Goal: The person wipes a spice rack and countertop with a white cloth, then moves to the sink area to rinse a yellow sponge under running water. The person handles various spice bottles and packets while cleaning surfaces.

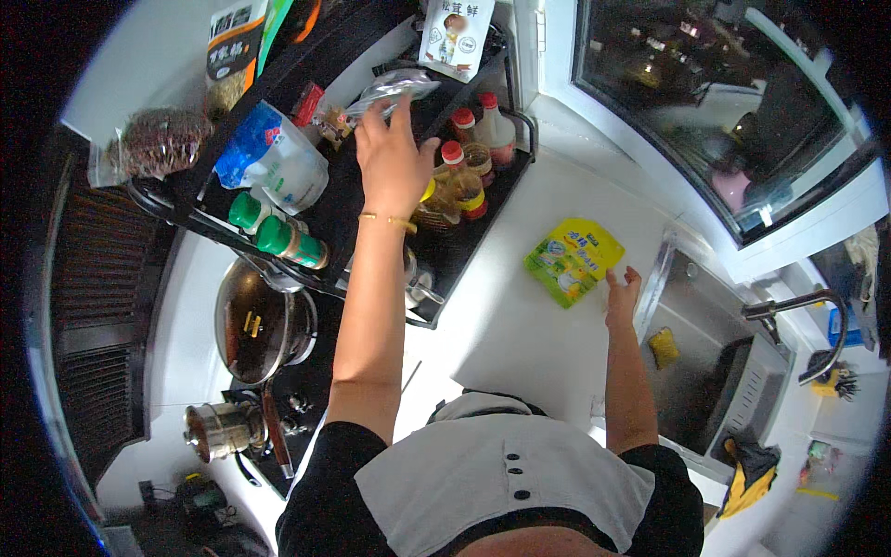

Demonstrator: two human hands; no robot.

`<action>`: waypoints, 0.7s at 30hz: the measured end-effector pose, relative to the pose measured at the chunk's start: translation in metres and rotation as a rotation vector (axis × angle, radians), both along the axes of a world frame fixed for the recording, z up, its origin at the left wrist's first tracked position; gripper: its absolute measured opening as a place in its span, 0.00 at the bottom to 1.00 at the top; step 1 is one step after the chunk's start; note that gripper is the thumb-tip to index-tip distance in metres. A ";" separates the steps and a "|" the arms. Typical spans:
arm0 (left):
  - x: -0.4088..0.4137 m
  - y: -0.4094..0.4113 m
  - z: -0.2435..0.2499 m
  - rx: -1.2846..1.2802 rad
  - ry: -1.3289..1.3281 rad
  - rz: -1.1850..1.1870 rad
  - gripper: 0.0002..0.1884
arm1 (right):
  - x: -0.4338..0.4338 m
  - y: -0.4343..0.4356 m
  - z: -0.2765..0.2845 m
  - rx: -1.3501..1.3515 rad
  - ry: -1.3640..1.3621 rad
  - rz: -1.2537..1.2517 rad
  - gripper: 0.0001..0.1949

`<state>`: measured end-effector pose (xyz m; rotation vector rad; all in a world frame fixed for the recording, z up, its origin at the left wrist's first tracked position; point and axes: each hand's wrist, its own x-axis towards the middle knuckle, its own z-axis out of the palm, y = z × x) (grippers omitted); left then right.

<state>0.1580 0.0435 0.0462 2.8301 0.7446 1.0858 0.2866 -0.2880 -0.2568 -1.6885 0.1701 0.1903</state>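
Observation:
My left hand reaches over the black two-tier rack, thumb spread away from the fingers. Its fingertips meet the near edge of a crumpled clear plastic bag; I see no firm grip on it. Small wrapped packets lie just left of the fingers. On the white countertop a yellow-green seasoning pouch lies flat, bearing writing. Beside the pouch's right edge is my right hand, thumb and finger apart, with nothing visible between them.
Red-capped bottles, green-capped spice jars and a blue-white bag crowd the rack. Left stand a lidded pan and a steel pot. Right is a sink with a faucet, below an open window.

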 end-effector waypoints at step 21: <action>0.084 0.183 0.080 -0.115 0.348 0.078 0.23 | 0.005 0.021 -0.050 0.354 0.045 0.047 0.32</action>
